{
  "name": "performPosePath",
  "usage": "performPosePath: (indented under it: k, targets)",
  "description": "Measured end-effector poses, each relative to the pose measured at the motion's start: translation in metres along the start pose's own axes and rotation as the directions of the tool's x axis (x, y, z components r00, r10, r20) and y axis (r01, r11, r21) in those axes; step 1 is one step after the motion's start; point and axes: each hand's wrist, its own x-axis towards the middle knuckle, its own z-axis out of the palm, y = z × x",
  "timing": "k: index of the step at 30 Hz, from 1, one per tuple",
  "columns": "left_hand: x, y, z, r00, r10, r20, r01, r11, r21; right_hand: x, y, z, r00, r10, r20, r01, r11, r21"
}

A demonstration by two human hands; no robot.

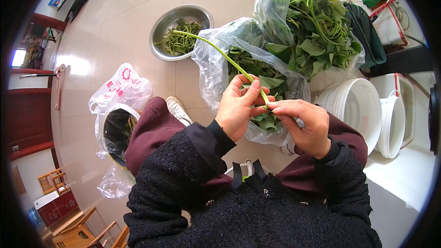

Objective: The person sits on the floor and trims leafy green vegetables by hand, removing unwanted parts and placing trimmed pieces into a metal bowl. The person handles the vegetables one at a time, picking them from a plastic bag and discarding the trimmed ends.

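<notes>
My left hand (238,106) holds a long green leaf stem (220,52) between thumb and fingers; the stem reaches up and left towards a metal bowl. At the stem's lower end, my right hand (305,122) pinches it between thumb and forefinger. Below both hands a clear plastic bag (210,75) stands open with green leaves (270,82) in it. Behind it, to the right, a second clear bag (272,3) holds a large heap of leafy greens (320,31). The stainless steel bowl (156,38) contains a pile of short green stems (182,38).
A bin (119,134) lined with a plastic bag stands by my left knee, a white printed bag (125,84) beside it. White plastic buckets (361,113) are at the right, near a dark green bag (367,38). Wooden chairs (79,232) stand at lower left.
</notes>
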Motion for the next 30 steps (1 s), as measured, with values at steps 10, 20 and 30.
performPosePath:
  k: [10,20,30]
  targets:
    - [0.0,0.002,-0.003,0.998,-0.026,0.061,0.017,0.988,0.15,-0.004,0.0,0.004,0.976,0.217,-0.004,-0.215,0.971,0.101]
    - [-0.003,0.002,-0.012,0.991,-0.065,0.116,0.043,0.983,0.181,0.014,0.008,-0.031,0.859,0.475,-0.19,-0.377,0.839,0.392]
    - [-0.003,0.003,-0.008,0.99,0.075,0.117,-0.095,0.981,0.17,0.004,-0.005,-0.015,0.9,0.354,0.254,-0.421,0.855,0.304]
